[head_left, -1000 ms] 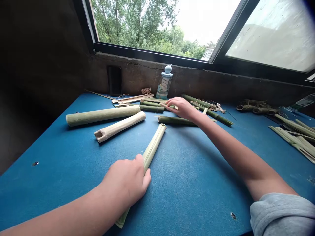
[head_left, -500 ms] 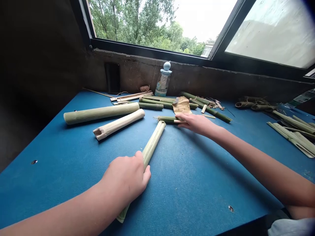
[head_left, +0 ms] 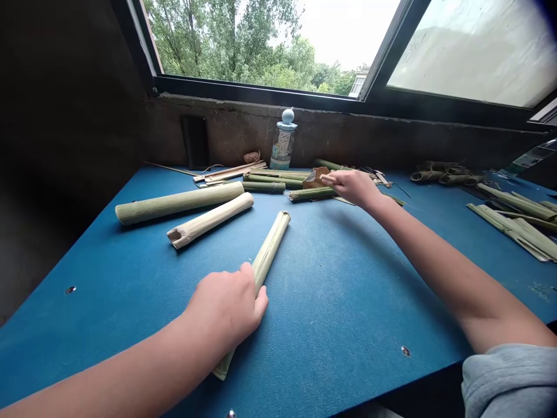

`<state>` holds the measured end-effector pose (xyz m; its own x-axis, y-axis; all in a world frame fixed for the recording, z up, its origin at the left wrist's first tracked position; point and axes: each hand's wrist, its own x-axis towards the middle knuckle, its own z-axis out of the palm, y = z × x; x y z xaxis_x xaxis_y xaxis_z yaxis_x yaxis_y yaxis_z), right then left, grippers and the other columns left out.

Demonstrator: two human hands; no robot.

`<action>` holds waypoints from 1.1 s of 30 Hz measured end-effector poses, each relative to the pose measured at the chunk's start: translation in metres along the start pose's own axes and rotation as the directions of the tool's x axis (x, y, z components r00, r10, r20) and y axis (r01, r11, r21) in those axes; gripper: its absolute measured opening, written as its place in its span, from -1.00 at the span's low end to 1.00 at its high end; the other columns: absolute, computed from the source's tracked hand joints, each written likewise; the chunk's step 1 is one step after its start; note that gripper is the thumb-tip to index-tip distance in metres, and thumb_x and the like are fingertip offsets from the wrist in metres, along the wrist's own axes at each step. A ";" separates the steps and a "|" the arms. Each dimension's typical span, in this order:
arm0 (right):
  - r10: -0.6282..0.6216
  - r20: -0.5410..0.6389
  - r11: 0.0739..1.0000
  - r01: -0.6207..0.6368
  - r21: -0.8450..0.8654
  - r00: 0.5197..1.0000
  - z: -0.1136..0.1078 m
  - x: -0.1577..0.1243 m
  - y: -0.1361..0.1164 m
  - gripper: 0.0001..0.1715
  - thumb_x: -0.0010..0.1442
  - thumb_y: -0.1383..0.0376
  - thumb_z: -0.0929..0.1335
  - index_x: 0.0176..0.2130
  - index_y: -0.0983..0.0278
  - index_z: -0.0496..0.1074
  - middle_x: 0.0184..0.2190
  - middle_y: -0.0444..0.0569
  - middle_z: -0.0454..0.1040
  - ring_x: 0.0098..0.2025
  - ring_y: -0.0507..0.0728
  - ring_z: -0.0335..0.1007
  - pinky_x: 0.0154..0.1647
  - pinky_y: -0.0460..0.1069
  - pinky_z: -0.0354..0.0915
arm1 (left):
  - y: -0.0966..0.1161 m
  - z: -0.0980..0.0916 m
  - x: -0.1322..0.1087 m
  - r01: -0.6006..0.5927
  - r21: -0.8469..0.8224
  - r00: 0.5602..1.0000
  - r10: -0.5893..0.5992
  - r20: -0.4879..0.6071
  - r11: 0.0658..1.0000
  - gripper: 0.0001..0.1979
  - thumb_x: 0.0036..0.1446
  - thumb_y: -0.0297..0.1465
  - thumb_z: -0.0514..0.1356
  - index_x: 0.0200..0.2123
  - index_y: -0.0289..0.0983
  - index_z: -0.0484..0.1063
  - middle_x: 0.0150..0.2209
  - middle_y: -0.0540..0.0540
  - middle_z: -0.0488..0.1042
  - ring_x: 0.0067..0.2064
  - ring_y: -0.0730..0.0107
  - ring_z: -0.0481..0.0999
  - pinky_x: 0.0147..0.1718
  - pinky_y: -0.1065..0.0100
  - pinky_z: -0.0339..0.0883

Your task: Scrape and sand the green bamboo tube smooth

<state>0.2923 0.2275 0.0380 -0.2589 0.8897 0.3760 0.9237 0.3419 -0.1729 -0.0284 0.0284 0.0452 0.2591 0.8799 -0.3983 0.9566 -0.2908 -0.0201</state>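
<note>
My left hand is wrapped around a peeled pale-green bamboo tube, which lies slanted on the blue table with its far end pointing away. Farther off, my right hand is closed at a worn brown sheet that looks like sandpaper, whose near edge is tilted up. The grip itself is partly hidden by the fingers. Just below that hand lies a green bamboo piece with a frayed, split end. Two more peeled tubes, a thick greenish one and a paler one, rest at the left.
Green bamboo lengths and thin strips lie along the back. A clear bottle with a blue lid and a dark phone stand by the wall. Split bamboo slats and short tubes lie at the right.
My right hand has left the frayed bamboo piece, which now lies slightly farther back, and has moved up to the brown sheet, tilting it. My left hand keeps its hold on the tube.
</note>
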 end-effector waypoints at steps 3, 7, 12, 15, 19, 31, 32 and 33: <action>0.063 -0.151 0.993 -0.046 0.112 0.987 -0.016 -0.012 -0.019 -0.39 0.44 -0.05 0.16 -0.27 0.34 0.49 -0.37 0.01 0.53 -0.30 0.13 0.51 -0.26 0.02 0.43 | -0.001 0.000 -0.001 0.003 0.014 1.000 -0.003 -0.008 1.000 -0.61 0.38 -0.20 -0.10 -0.11 -0.35 0.38 -0.40 -0.24 0.55 -0.31 -0.19 0.62 -0.42 0.05 0.41; 0.103 -0.084 0.861 -0.047 0.507 0.991 -0.033 -0.038 -0.052 -0.08 0.37 -0.25 -0.03 -0.43 0.28 0.49 -0.73 -0.13 0.27 -0.68 0.01 0.26 -0.53 -0.04 0.34 | 0.000 -0.001 0.002 0.007 0.011 1.000 -0.007 -0.004 1.000 -0.58 0.37 -0.15 -0.12 -0.16 -0.32 0.40 -0.41 -0.24 0.54 -0.30 -0.18 0.61 -0.40 0.07 0.37; 0.025 0.188 0.354 -0.184 0.917 0.982 -0.025 -0.075 -0.085 -0.35 0.21 -0.24 0.34 -0.35 0.28 0.54 -0.63 -0.09 0.44 -0.64 0.04 0.38 -0.69 -0.09 0.24 | -0.001 -0.004 0.009 0.006 -0.047 1.000 -0.008 -0.028 0.999 -0.53 0.38 -0.11 -0.19 -0.16 -0.28 0.38 -0.36 -0.22 0.55 -0.28 -0.08 0.60 -0.42 0.14 0.30; 0.000 0.255 0.224 -0.248 0.942 0.967 -0.009 -0.091 -0.094 -0.42 0.20 -0.19 0.38 -0.35 0.28 0.52 -0.61 -0.08 0.49 -0.58 0.09 0.44 -0.59 -0.04 0.38 | -0.008 -0.008 0.014 0.037 -0.062 0.998 -0.040 -0.039 0.997 -0.51 0.36 -0.07 -0.21 -0.19 -0.26 0.37 -0.33 -0.24 0.56 -0.26 -0.08 0.59 -0.42 0.17 0.26; -0.061 0.300 0.176 -0.285 0.942 0.952 0.008 -0.103 -0.096 -0.53 0.26 -0.06 0.36 -0.20 0.29 0.54 -0.39 0.03 0.64 -0.42 0.14 0.57 -0.39 0.03 0.48 | -0.015 -0.013 0.020 0.087 -0.047 0.994 -0.090 -0.062 0.995 -0.47 0.32 -0.02 -0.19 -0.30 -0.25 0.39 -0.31 -0.28 0.56 -0.22 -0.16 0.58 -0.43 0.18 0.20; -0.428 -0.021 0.581 0.293 0.759 0.903 0.009 -0.142 -0.127 -0.82 0.27 0.41 0.24 -0.12 0.25 0.35 -0.29 0.00 0.60 -0.31 0.09 0.56 -0.30 -0.01 0.44 | 0.005 0.017 0.012 -0.206 0.072 0.914 0.218 -0.343 0.976 -0.50 0.41 -0.15 -0.10 -0.51 -0.21 0.38 -0.56 -0.11 0.42 -0.51 0.17 0.42 -0.53 0.24 -0.12; -0.446 -0.045 0.596 0.334 0.731 0.894 0.011 -0.144 -0.127 -0.82 0.25 0.43 0.24 -0.15 0.23 0.33 -0.31 -0.01 0.59 -0.31 0.10 0.56 -0.31 -0.01 0.44 | 0.003 0.020 0.010 -0.346 0.128 0.807 0.364 -0.465 0.930 -0.57 0.40 -0.26 -0.06 -0.50 -0.21 0.37 -0.54 -0.09 0.41 -0.51 0.21 0.39 -0.52 0.22 -0.08; -0.457 -0.065 0.601 0.362 0.713 0.887 0.012 -0.144 -0.127 -0.81 0.24 0.44 0.24 -0.16 0.21 0.32 -0.33 -0.02 0.59 -0.31 0.11 0.57 -0.32 -0.01 0.44 | 0.002 0.023 0.009 -0.504 0.184 0.658 0.513 -0.551 0.844 -0.63 0.38 -0.35 -0.03 -0.50 -0.21 0.35 -0.52 -0.08 0.41 -0.50 0.25 0.36 -0.51 0.21 -0.02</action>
<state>0.2089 0.0595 -0.0057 -0.6336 0.6130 0.4720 0.2600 0.7433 -0.6164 -0.0275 0.0271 0.0205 0.7350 0.6370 0.2325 0.6521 -0.7580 0.0150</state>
